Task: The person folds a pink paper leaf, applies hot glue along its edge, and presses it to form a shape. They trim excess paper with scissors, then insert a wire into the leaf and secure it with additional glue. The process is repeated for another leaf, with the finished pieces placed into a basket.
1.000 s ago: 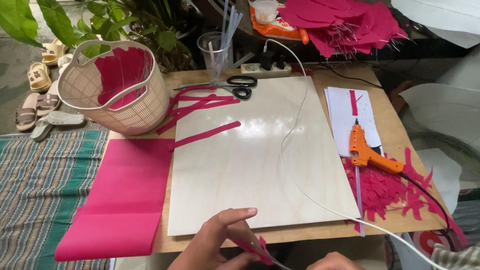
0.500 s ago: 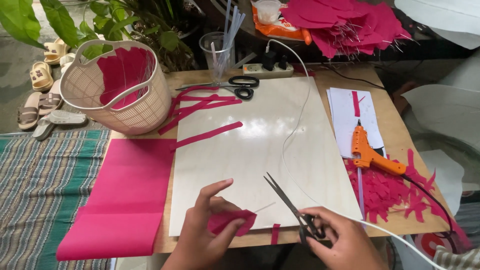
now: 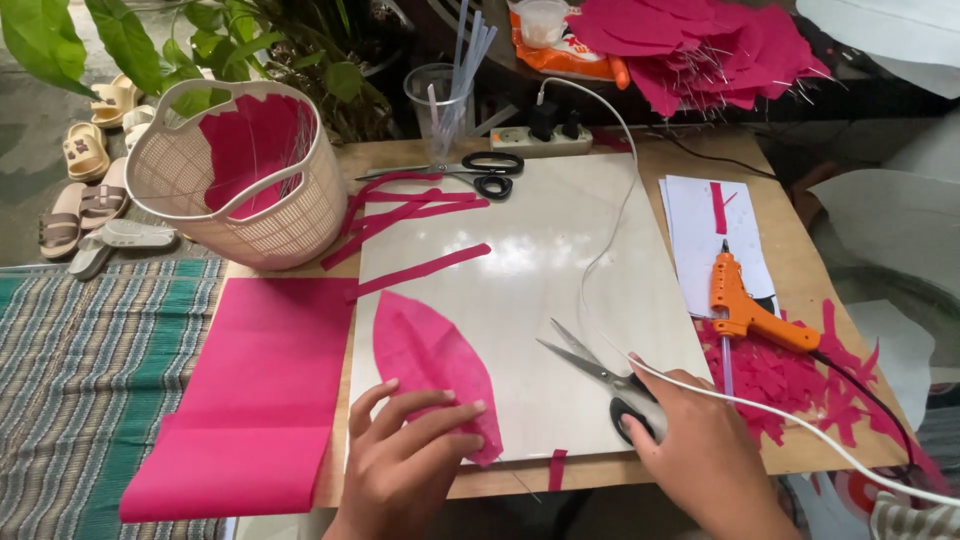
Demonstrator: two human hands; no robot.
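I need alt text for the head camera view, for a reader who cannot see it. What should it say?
A person's left hand presses a pink leaf-shaped paper piece flat on a white board, while the right hand holds open scissors beside it. Around them lie pink paper strips, a woven basket, an orange glue gun and a second pair of scissors.

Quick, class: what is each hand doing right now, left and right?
Left hand: open, fingers flat on the pink petal-shaped piece.
Right hand: closed around the open scissors.
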